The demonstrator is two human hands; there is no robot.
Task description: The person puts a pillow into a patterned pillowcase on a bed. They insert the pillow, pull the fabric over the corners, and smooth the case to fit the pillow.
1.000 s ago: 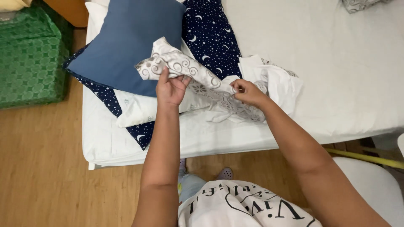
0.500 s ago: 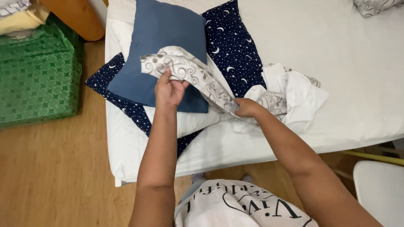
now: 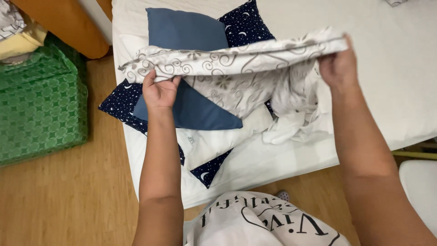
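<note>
Hands have spread apart since half a second ago, stretching the patterned cloth (image 3: 236, 64) taut above the blue pillow (image 3: 191, 68) on the bed (image 3: 387, 77). Left hand (image 3: 159, 91) and right hand (image 3: 339, 66) each pinch an edge firmly; cloth opened out.

A home bedroom: white-sheeted bed (image 3: 400, 91), blue pillow (image 3: 191, 41), starry navy pillow (image 3: 248, 27), wooden floor (image 3: 68, 200)

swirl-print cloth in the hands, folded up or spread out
Spread out, not fully flat. The swirl-print cloth is stretched between the left hand and right hand, its top edge taut, the rest hanging bunched below.
</note>
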